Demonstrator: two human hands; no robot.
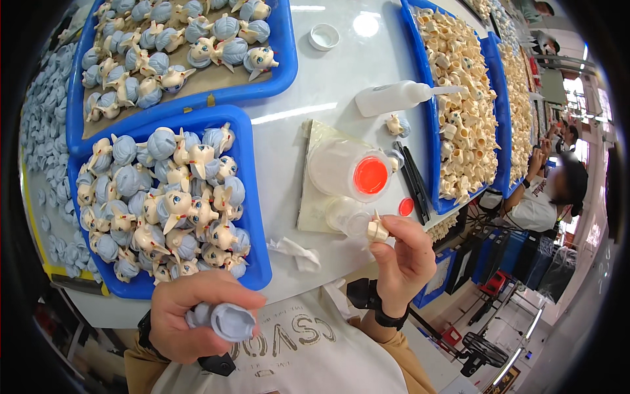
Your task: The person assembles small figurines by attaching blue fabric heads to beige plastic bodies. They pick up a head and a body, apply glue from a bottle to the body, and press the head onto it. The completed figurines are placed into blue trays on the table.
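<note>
In my left hand [190, 322], near the table's front edge, are blue-grey hollow doll hair pieces [233, 322]; the open rim of one faces up. My right hand [408, 253] pinches a small cream doll head part [377, 231] with a pointed tip between thumb and fingertips. Just left of that part stands a small clear cup [344, 215]. Behind the cup is a translucent jar [328, 167] with a round red top. The two hands are apart. To the left, a blue tray [261, 262] holds many finished-looking doll heads with blue-grey hair.
Another blue tray [283, 59] of doll heads lies behind. A white squeeze bottle [394, 98], black slim tools [413, 184], a red cap [406, 207] and crumpled tissue [295, 255] lie on the table. Cream parts fill a blue tray [433, 131] at right; a co-worker [538, 203] sits beyond.
</note>
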